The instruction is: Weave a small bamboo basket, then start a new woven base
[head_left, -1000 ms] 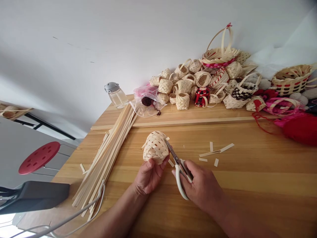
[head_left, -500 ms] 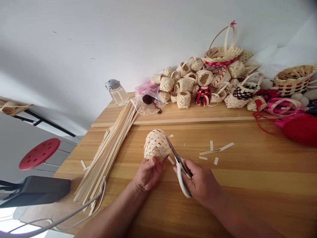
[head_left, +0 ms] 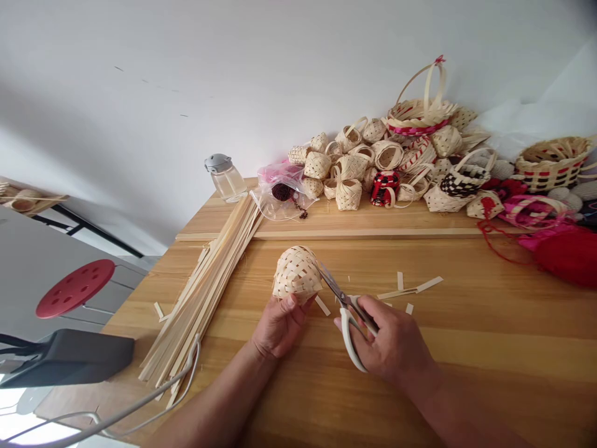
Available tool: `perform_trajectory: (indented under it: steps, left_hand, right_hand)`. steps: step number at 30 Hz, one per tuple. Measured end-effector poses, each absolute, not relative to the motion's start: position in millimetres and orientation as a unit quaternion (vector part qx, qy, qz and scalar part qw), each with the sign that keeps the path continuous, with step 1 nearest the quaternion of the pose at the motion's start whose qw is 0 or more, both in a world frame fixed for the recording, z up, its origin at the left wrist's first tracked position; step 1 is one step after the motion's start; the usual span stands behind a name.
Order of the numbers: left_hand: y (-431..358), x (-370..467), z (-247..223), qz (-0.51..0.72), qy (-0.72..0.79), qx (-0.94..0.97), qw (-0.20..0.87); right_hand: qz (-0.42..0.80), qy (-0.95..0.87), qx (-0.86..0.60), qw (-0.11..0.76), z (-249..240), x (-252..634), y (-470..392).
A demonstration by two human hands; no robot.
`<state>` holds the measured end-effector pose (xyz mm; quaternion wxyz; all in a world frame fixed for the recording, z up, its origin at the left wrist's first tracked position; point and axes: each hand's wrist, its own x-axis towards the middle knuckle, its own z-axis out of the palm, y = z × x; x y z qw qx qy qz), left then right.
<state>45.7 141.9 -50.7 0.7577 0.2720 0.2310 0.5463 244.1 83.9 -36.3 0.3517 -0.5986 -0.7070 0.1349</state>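
Note:
My left hand [head_left: 280, 328] is closed around the lower edge of a small woven basket [head_left: 297, 272] of pale strips, its rounded side facing up. In my right hand [head_left: 396, 342] is a pair of scissors [head_left: 346, 301] with white handles. Their blades are slightly parted and point up and left, the tips at the basket's right side. Whether the tips touch the weave I cannot tell. Cut strip scraps [head_left: 430, 284] lie on the table right of the scissors, and another scrap [head_left: 322, 305] lies just under the blades.
A bundle of long pale strips [head_left: 219, 274] lies left of my hands, with a white cable [head_left: 196, 348] across its near end. Behind stand a clear bottle [head_left: 227, 180] and a pile of small baskets [head_left: 349, 167]. Red yarn [head_left: 566, 255] sits at right. A red stool [head_left: 77, 287] stands beyond the table.
My right hand and the scissors have moved slightly right, and the blades have drawn a little away from the basket. The basket stays in my left hand. The whole view has shifted slightly.

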Motion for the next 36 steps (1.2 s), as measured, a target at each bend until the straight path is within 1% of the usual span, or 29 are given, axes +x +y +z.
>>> perform_trajectory:
  steps: [4, 9, 14, 23, 28, 36]
  left_hand:
    - [143, 47, -47, 0.547, 0.250, 0.301, 0.740]
    - [144, 48, -41, 0.565, 0.257, 0.324, 0.714]
    - [143, 48, -40, 0.552, 0.259, 0.332, 0.720]
    - [142, 46, -40, 0.538, 0.243, 0.334, 0.735]
    - [146, 42, -39, 0.542, 0.241, 0.322, 0.737]
    - [148, 41, -44, 0.537, 0.248, 0.326, 0.738]
  right_hand:
    - [0.075, -0.718, -0.606, 0.333, -28, 251, 86]
    - [0.110, -0.713, -0.611, 0.325, -22, 255, 88]
    - [0.151, -0.712, -0.605, 0.324, -22, 253, 88]
    - [0.150, -0.726, -0.585, 0.329, -26, 253, 88]
    - [0.112, -0.727, -0.589, 0.335, -21, 260, 89]
    - [0.140, -0.715, -0.594, 0.341, -18, 259, 90]
